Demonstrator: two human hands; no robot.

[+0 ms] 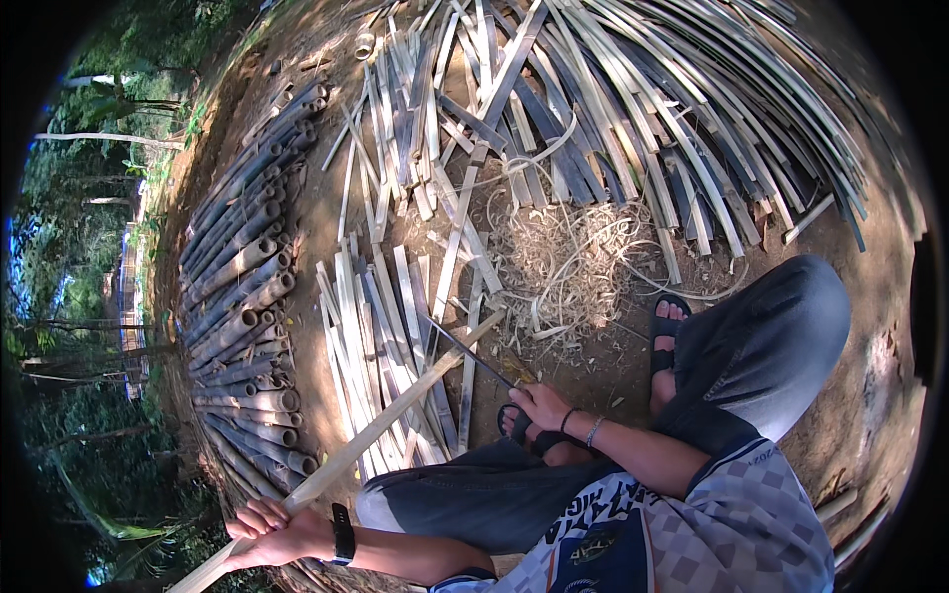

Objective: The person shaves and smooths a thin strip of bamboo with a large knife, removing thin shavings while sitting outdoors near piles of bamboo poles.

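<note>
L hand [265, 531] clenched on near end of long pale split bamboo strip [395, 408] | R hand [542, 403] gripped round dark long-bladed knife [473, 355] | strip axis runs up-right from L hand, blade laid across far end, R hand nearer

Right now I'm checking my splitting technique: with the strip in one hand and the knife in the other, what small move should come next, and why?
Probably bring the knife edge onto the strip near its far end. The left hand grips the strip's near end, which angles up toward the blade, and the right hand holds the knife handle. Blade and strip cross, but whether they touch cannot be told.
</note>
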